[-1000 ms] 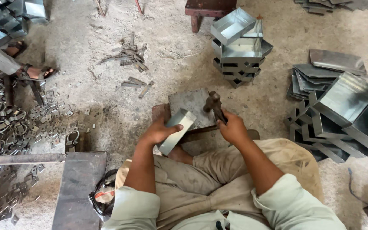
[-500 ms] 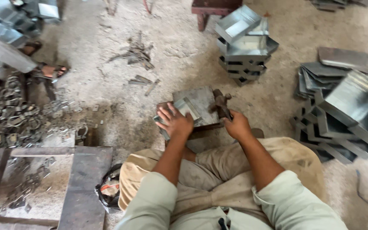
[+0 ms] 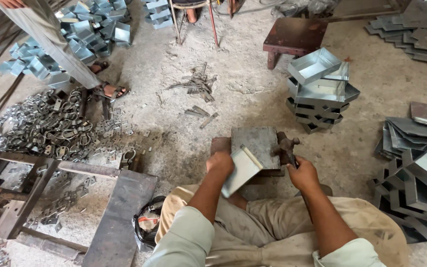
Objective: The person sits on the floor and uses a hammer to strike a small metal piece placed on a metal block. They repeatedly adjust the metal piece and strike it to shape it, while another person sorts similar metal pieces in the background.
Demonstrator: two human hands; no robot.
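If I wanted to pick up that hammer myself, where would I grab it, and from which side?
Probably by the handle, coming from the near side, as the right hand does now. The hammer lies with its heavy head resting by the flat metal block and its handle pointing back toward the person, so the handle is the slim, free part. The left hand holds a folded metal sheet.

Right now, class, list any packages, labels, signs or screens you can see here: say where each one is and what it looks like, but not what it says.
Bag: on the floor beside the person's left knee, against a dark metal bench; crumpled black plastic, with a red and white wrapper showing in it.
Labels, signs, screens: none in view.
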